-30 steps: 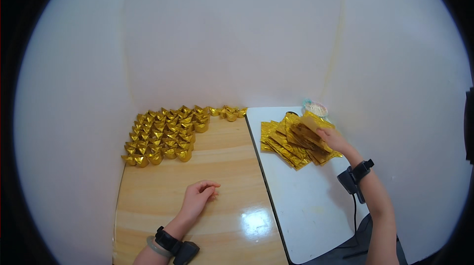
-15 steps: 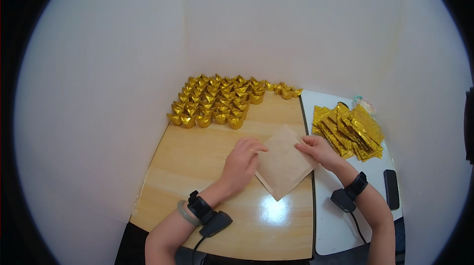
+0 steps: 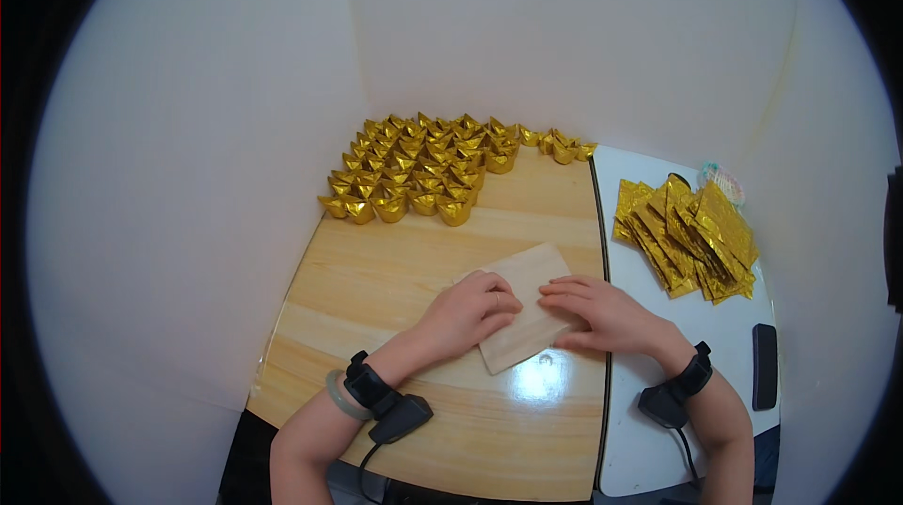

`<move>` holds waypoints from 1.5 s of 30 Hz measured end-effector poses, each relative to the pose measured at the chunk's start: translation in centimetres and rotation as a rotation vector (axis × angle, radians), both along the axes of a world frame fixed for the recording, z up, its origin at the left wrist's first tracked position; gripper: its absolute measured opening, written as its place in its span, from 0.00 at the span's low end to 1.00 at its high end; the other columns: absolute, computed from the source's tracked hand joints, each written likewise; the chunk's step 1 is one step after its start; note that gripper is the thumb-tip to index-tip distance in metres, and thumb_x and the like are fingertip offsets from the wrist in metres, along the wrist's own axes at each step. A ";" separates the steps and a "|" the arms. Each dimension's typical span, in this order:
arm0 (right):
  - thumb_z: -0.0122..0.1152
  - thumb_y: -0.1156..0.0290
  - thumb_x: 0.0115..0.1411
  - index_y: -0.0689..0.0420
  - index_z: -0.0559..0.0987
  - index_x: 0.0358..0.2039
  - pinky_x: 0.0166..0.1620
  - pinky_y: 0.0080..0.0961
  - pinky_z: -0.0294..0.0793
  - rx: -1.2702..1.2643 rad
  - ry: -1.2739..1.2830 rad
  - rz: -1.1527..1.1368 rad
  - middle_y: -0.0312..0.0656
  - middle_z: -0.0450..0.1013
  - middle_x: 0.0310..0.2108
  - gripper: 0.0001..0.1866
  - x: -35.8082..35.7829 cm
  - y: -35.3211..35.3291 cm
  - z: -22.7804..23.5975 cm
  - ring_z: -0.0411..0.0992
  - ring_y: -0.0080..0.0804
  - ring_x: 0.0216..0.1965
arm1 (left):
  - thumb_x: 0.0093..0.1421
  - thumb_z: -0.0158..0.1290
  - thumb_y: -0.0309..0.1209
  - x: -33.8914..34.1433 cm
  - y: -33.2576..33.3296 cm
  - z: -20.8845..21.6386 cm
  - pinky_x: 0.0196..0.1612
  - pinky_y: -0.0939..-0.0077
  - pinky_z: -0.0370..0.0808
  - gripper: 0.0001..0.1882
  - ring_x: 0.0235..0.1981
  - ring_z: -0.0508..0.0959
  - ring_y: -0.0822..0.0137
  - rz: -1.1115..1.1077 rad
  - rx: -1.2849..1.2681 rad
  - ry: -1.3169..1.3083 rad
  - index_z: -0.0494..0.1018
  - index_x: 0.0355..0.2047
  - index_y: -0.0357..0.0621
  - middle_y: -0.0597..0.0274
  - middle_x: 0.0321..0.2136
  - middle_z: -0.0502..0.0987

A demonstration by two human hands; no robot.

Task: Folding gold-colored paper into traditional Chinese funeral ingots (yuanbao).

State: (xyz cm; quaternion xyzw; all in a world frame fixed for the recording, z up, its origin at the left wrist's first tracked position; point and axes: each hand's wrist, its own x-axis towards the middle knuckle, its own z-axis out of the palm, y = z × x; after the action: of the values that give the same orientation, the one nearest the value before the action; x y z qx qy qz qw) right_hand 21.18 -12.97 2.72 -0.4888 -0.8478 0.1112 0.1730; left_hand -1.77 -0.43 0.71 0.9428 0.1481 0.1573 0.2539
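A plain beige sheet of paper (image 3: 527, 277) lies at a slant on the wooden tabletop, its far corner pointing away from me. My left hand (image 3: 470, 314) rests over its left part with bent fingers drawn close to the thumb, gripping the paper. Across from it, my right hand (image 3: 607, 312) reaches over the sheet's right edge, fingers stretched and thumb apart, fingertips touching the paper. The hands cover parts of both side edges. What lies under the left palm is hidden.
Rows of folded gold foil ingots (image 3: 414, 166) stand at the far left, with several more along the back edge. On the white tabletop (image 3: 649, 411) to the right lie a pile of gold foil squares (image 3: 691, 237), a patterned round item (image 3: 722, 181) and a black oblong object (image 3: 765, 367). Walls enclose the table.
The sheet has come down nearer the table and turned. My right hand has let go of its right corner and flattened over it; my left hand has moved slightly right onto the paper.
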 end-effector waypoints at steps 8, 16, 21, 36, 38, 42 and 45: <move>0.62 0.71 0.51 0.52 0.70 0.53 0.42 0.34 0.76 0.029 0.242 -0.289 0.44 0.77 0.36 0.26 1.4 0.0 -1.2 0.76 0.43 0.36 | 0.54 0.60 0.43 0.1 -1.1 1.8 0.52 0.68 0.69 0.30 0.51 0.70 0.58 -0.032 -0.157 0.027 0.66 0.54 0.45 0.55 0.48 0.71; 0.63 0.71 0.56 0.55 0.62 0.59 0.32 0.29 0.73 -0.191 0.543 -0.530 0.45 0.73 0.29 0.31 1.3 0.4 -1.3 0.75 0.35 0.27 | 0.53 0.59 0.34 0.4 0.5 -1.8 0.39 0.67 0.75 0.29 0.32 0.78 0.51 0.323 -0.388 -0.219 0.63 0.53 0.38 0.50 0.27 0.77; 0.63 0.71 0.55 0.55 0.59 0.61 0.34 0.27 0.72 -0.110 0.429 -0.541 0.44 0.72 0.32 0.35 1.4 0.5 -2.6 0.73 0.33 0.31 | 0.56 0.55 0.22 1.2 -1.4 1.3 0.42 0.74 0.74 0.28 0.40 0.78 0.70 0.465 -0.152 0.141 0.59 0.57 0.39 0.56 0.39 0.78; 0.67 0.80 0.46 0.55 0.77 0.43 0.47 0.25 0.69 0.014 0.514 -0.132 0.37 0.74 0.39 0.21 2.5 0.6 -2.0 0.71 0.32 0.42 | 0.45 0.51 0.10 0.5 0.7 -1.3 0.52 0.70 0.68 0.21 0.48 0.72 0.62 -0.036 -0.403 -0.550 0.72 0.39 0.44 0.63 0.40 0.73; 0.66 0.80 0.45 0.54 0.78 0.39 0.49 0.25 0.68 -0.014 0.485 -0.150 0.38 0.73 0.40 0.18 2.4 0.4 -1.7 0.70 0.34 0.44 | 0.43 0.50 0.10 0.3 1.4 -1.9 0.53 0.69 0.67 0.24 0.49 0.71 0.60 -0.106 -0.368 -0.444 0.72 0.40 0.45 0.63 0.41 0.72; 0.65 0.79 0.42 0.53 0.77 0.36 0.54 0.29 0.65 -0.092 0.305 -0.164 0.38 0.71 0.43 0.17 1.9 0.3 -1.2 0.67 0.36 0.49 | 0.40 0.49 0.14 0.4 0.4 -0.5 0.55 0.69 0.66 0.25 0.53 0.68 0.57 0.005 -0.360 -0.105 0.73 0.41 0.46 0.60 0.45 0.71; 0.64 0.76 0.44 0.53 0.77 0.36 0.55 0.31 0.64 -0.113 0.272 -0.126 0.38 0.70 0.45 0.16 2.0 0.1 -0.7 0.65 0.37 0.50 | 0.42 0.53 0.20 0.3 0.5 -0.8 0.55 0.67 0.65 0.22 0.53 0.68 0.56 -0.048 -0.119 -0.113 0.73 0.42 0.45 0.57 0.49 0.70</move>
State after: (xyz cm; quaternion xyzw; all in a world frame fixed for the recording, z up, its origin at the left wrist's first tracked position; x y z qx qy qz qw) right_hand 23.21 -12.89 2.03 -0.5305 -0.7766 0.2128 0.2650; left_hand -1.42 0.09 -0.08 0.9190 0.1197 0.1950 0.3210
